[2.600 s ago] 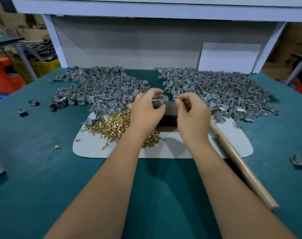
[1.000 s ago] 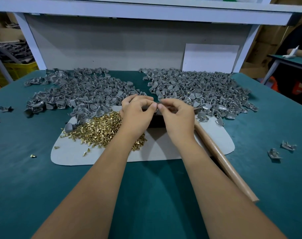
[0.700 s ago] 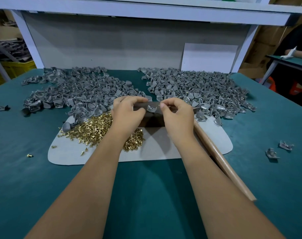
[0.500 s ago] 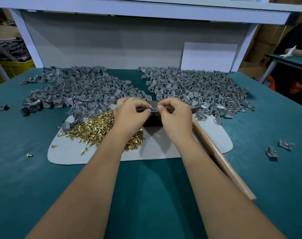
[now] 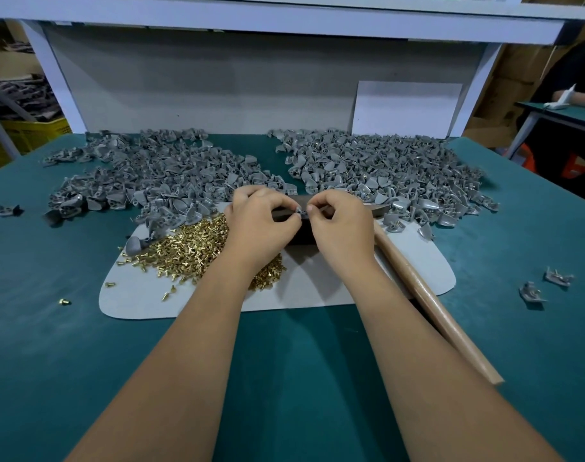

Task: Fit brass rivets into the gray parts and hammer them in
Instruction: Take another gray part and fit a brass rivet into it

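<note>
My left hand [image 5: 259, 225] and my right hand [image 5: 343, 228] meet over a dark metal block [image 5: 301, 233] on a pale mat [image 5: 318, 288]. Both pinch one small gray part [image 5: 303, 213] between fingertips and thumbs on top of the block. Whether a rivet sits in it is hidden by the fingers. A heap of brass rivets [image 5: 191, 248] lies on the mat just left of my left wrist. Two big piles of gray parts spread behind: the left pile [image 5: 157, 175] and the right pile [image 5: 384, 171]. A hammer with a wooden handle [image 5: 431, 305] lies to the right of my right forearm.
The green table [image 5: 284, 378] carries a few stray gray parts at the right [image 5: 531, 291] and far left [image 5: 7, 210], plus a loose rivet [image 5: 64, 301]. A white shelf frame and grey backboard [image 5: 217, 88] close the rear. Another person sits at a table at the far right [image 5: 571, 95].
The hands drew together over the block, from holding the part apart to pinching it between both sets of fingertips. The view shifted slightly; piles and hammer stayed put.
</note>
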{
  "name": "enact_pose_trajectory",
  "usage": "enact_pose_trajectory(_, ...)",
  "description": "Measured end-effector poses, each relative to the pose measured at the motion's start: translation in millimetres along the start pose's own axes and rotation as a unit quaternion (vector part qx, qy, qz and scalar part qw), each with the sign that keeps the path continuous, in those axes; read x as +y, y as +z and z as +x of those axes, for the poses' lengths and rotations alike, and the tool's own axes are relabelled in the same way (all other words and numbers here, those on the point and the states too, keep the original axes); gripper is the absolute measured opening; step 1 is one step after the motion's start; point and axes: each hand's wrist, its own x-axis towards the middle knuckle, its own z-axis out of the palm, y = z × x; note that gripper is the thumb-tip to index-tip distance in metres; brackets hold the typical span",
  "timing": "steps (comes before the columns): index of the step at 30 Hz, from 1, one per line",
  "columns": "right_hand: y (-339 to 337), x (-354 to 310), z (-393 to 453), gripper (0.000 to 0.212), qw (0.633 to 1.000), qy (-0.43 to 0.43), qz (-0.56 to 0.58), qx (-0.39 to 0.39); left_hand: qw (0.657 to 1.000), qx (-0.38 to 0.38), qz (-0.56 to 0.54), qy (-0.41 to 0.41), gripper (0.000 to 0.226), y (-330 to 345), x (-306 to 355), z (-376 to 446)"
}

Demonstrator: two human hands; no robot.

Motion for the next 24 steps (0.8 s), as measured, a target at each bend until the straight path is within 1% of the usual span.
enact_pose_trajectory(3, -0.4, -1.1, 0.3, 0.014, 1.000, 0.002, -0.007, -0.002, 1.000, 0.002, 0.006, -0.001, 0.005, 1.8, -0.6, 0.1)
enact_pose_trajectory(8, 0.0, -2.4, 1.0, 0.013, 1.000, 0.002, -0.010, -0.005, 1.000, 0.015, -0.019, -0.002, 0.005, 2.3, -1.3, 0.3)
enact_pose_trajectory(12, 0.4, -4.2, 2.6, 0.012, 0.999, -0.001, -0.033, -0.010, 0.999, 0.017, -0.036, -0.001, 0.020, -0.3, -0.1, -0.3)
enact_pose_trajectory(15, 2.1, -6.8, 3.8, 0.010, 0.997, -0.005, -0.075, -0.002, 0.999, 0.013, -0.042, 0.000, 0.027, -1.3, -0.1, -0.2)
enact_pose_trajectory(19, 5.9, -7.3, 3.4, 0.009, 0.993, -0.009, -0.119, 0.015, 0.999, 0.008, -0.041, -0.012, 0.028, -2.2, -0.2, -0.9)
enact_pose_trajectory(22, 6.7, -5.2, 2.1, 0.012, 0.994, -0.004, -0.104, 0.014, 0.999, 0.004, -0.031, -0.030, 0.030, -2.6, 0.5, -1.5)
enact_pose_trajectory(24, 6.7, -2.7, 2.0, 0.012, 0.996, -0.008, -0.091, 0.013, 0.999, 0.005, -0.022, -0.039, 0.028, -2.6, 2.0, -2.4)
